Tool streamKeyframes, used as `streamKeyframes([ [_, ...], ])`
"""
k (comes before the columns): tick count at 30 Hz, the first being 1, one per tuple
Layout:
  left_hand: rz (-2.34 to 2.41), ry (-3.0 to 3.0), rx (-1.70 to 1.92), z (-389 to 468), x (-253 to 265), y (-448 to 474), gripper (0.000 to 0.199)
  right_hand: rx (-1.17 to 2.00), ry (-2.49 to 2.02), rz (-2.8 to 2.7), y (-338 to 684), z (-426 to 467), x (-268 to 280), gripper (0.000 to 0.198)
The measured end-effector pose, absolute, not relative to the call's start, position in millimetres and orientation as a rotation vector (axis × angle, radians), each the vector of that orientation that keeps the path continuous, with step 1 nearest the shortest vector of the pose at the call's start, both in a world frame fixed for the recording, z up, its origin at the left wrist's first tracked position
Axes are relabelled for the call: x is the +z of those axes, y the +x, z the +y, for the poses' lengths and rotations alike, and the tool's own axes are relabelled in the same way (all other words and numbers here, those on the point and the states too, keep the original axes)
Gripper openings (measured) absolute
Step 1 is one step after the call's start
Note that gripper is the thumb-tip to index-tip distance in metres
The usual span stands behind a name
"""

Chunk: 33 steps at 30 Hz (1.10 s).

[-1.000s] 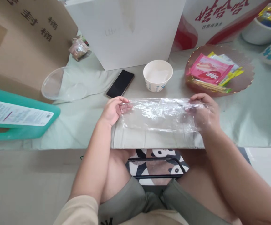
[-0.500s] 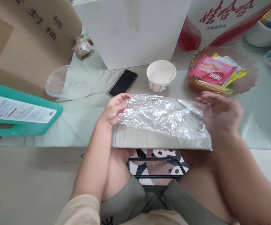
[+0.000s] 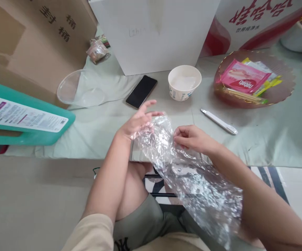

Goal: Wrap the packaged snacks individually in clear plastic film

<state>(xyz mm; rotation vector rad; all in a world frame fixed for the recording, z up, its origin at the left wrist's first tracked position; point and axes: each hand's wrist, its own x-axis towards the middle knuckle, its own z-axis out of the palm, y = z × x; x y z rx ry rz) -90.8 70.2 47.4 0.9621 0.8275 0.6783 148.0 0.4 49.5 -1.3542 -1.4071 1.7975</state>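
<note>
A crinkled clear plastic bag (image 3: 193, 181) stretches from my left hand down over the table's front edge and across my lap. My left hand (image 3: 140, 122) has its upper end between thumb and fingers, with two fingers stretched out past it. My right hand (image 3: 190, 138) is closed in a pinch on the bag's right side, a short way from the left hand. A white utility knife (image 3: 219, 121) lies on the table beyond my right hand. Behind the hands stand a black phone (image 3: 141, 91) lying flat and a white paper bowl (image 3: 184, 83).
A pinkish scalloped bowl (image 3: 279, 94) with wrapped snacks sits at the right. White and brown cartons (image 3: 151, 38) line the back. A clear plastic lid (image 3: 80, 89) and a green jug (image 3: 48, 120) are on the left. The table (image 3: 276, 139) has a pale green cloth.
My right hand has moved left toward my left hand and pinches the bag closer in. The bag has gone from stretched sideways to hanging down over my lap, uncovering the utility knife.
</note>
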Motion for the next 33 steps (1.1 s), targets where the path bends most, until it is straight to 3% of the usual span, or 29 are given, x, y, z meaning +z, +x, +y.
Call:
streamKeyframes([
  [3,0.789,0.762,0.789,72.2,42.0,-85.1,0.065,1.559,-1.363,-1.212,149.9,3.7,45.8,0.021],
  [7,0.628,0.720,0.559,67.4,32.6,-67.7,0.074,1.290,-1.384,-1.107,151.3,9.2,42.5,0.023],
  [13,0.811,0.936,0.549,61.1,28.2,-44.7,0.036,0.907,-1.241,-1.121,152.8,8.0,41.6,0.015],
  [17,0.876,1.087,0.783,62.0,29.8,-45.6,0.032,1.072,-1.226,-1.204,161.2,5.1,39.5,0.031],
  [21,0.889,1.290,0.937,60.3,35.4,-52.9,0.032,1.123,-1.419,-1.190,167.5,5.5,33.5,0.016],
  [25,0.911,1.376,0.891,55.5,39.5,-56.0,0.020,1.155,-1.292,-1.010,167.6,5.8,34.4,0.026],
  [30,0.939,1.412,0.961,54.7,39.2,-57.1,0.007,1.256,-1.266,-0.993,164.6,4.6,39.7,0.026],
  [33,0.958,1.375,0.962,56.2,40.4,-60.0,0.003,1.291,-1.293,-0.992,162.8,6.7,38.8,0.017],
])
